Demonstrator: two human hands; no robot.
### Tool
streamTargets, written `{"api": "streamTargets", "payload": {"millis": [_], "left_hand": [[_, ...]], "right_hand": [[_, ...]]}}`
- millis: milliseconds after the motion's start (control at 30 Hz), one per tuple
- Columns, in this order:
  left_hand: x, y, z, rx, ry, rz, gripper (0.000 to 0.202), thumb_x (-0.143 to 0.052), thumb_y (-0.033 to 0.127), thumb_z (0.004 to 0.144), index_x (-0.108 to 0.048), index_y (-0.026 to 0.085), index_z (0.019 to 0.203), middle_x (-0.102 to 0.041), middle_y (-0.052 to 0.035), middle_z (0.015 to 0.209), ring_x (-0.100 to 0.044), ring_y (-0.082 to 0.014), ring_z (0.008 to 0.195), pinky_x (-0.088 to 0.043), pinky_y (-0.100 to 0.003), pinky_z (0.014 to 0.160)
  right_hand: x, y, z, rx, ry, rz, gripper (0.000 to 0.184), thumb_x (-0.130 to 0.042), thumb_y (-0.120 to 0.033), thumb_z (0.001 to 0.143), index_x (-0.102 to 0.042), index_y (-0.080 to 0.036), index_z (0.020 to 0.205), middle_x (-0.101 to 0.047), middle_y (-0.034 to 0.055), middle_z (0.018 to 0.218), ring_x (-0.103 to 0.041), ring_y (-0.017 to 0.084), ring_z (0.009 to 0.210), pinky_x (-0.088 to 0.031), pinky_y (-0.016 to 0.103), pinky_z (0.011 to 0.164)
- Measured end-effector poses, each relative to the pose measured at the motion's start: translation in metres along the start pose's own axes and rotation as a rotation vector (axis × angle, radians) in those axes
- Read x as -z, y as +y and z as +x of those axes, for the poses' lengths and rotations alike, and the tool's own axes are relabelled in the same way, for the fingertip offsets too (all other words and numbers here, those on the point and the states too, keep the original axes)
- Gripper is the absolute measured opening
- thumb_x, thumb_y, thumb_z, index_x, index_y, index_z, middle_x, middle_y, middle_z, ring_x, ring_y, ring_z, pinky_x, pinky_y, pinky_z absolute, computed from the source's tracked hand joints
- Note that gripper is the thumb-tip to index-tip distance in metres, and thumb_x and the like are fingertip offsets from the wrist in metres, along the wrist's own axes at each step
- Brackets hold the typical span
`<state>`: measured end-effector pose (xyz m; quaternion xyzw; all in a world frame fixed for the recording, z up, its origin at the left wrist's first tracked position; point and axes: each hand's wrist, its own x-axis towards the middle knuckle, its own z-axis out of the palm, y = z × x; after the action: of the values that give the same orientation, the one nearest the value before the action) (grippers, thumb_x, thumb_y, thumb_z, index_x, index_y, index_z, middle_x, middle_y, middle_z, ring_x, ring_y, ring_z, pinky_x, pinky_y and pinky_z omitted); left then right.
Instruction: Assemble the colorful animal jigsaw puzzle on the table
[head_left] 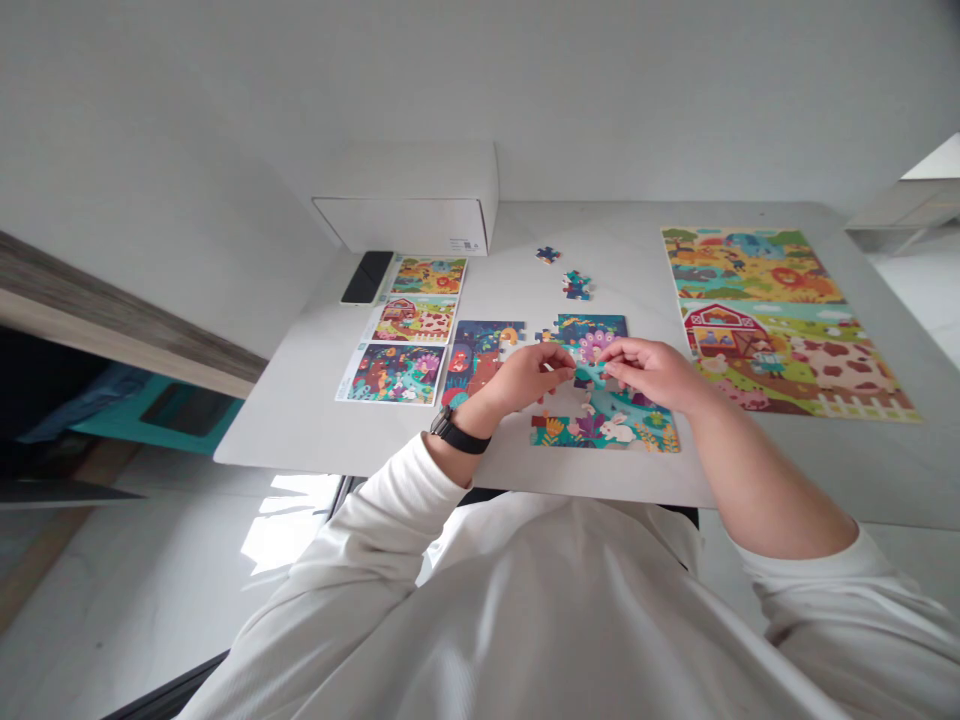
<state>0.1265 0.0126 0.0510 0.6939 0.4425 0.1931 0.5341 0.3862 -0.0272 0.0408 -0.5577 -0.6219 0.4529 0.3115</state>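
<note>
A half-built colourful jigsaw [600, 425] lies on the white table [315, 420] in front of me. My left hand [525, 377] and my right hand [649, 370] meet just above it. Both pinch a small teal puzzle piece [589, 372] between fingertips. A black watch sits on my left wrist. A separate dark assembled section [480, 350] lies to the left of my hands. Two loose pieces [576, 285] rest farther back on the table.
Two finished puzzles [757, 310] with a lion scene and a farm scene lie at the right. Three picture cards [409, 335] lie at the left, a black phone [367, 276] behind them. A white box [412, 200] stands against the wall.
</note>
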Motion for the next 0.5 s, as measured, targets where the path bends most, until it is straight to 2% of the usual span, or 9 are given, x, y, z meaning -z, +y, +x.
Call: {"api": "streamTargets", "payload": {"millis": [133, 300, 500], "left_hand": [[0.000, -0.008, 0.005, -0.012, -0.003, -0.022, 0.013, -0.071, 0.024, 0.097, -0.075, 0.017, 0.107, -0.069, 0.0003, 0.078, -0.056, -0.0077, 0.053, -0.045, -0.017, 0.047], [-0.003, -0.018, 0.011, -0.059, -0.005, -0.085, 0.019, -0.073, 0.026, 0.094, -0.075, 0.017, 0.111, -0.072, -0.0008, 0.083, -0.058, -0.0086, 0.058, -0.046, -0.017, 0.047], [-0.001, -0.013, 0.007, -0.029, -0.009, 0.005, 0.027, -0.068, 0.025, 0.098, -0.077, 0.019, 0.123, -0.072, -0.0005, 0.083, -0.058, -0.0075, 0.054, -0.046, -0.016, 0.047]], "right_hand": [[0.000, 0.001, 0.000, 0.013, 0.023, -0.014, 0.034, -0.077, -0.052, 0.089, -0.079, -0.024, 0.110, -0.081, 0.0069, 0.093, -0.069, 0.020, 0.070, -0.059, 0.035, 0.067], [-0.001, 0.004, 0.000, 0.031, 0.029, -0.021, 0.035, -0.077, -0.053, 0.091, -0.080, -0.025, 0.112, -0.083, 0.0073, 0.095, -0.071, 0.021, 0.072, -0.058, 0.035, 0.067], [-0.001, 0.007, 0.001, 0.052, 0.032, -0.070, 0.035, -0.076, -0.054, 0.092, -0.082, -0.026, 0.113, -0.083, 0.0056, 0.094, -0.072, 0.021, 0.073, -0.056, 0.034, 0.066]]}}
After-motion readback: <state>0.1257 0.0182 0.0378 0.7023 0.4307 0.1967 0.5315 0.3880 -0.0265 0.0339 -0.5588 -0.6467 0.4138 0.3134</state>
